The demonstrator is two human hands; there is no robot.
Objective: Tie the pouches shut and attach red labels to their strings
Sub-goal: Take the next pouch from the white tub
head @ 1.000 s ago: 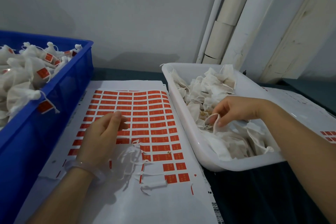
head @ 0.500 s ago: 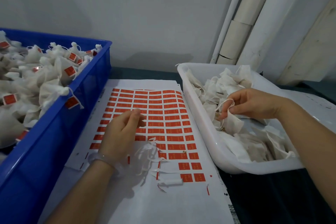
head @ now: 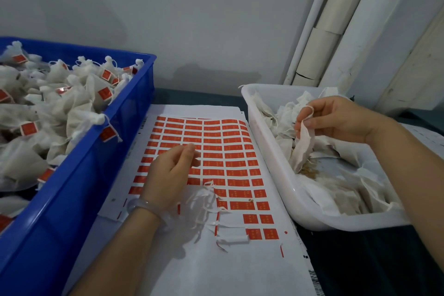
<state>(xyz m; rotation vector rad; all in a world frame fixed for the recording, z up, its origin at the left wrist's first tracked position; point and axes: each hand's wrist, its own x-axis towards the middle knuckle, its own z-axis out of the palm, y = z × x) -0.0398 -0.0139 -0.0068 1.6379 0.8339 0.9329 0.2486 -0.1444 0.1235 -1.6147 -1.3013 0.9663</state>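
My right hand (head: 336, 120) pinches the top of a white fabric pouch (head: 303, 146) and holds it up over the white tray (head: 271, 151) of untied pouches; its string loops over one finger. My left hand (head: 170, 170) hovers over the sheet of red labels (head: 223, 151), fingers loosely curled and holding nothing. Torn white backing strips (head: 206, 202) lie on the sheet just right of that wrist. On the left, a blue crate (head: 79, 187) holds several tied pouches with red labels (head: 105, 74).
White pipes and a cardboard tube (head: 324, 31) lean against the grey wall behind the tray. A second label sheet (head: 422, 137) lies at the far right under my forearm. The dark table surface (head: 360, 259) shows at the lower right.
My right hand has lifted the pouch higher out of the tray pile. The view has shifted left, showing more of the blue crate. My left hand stays over the labels.
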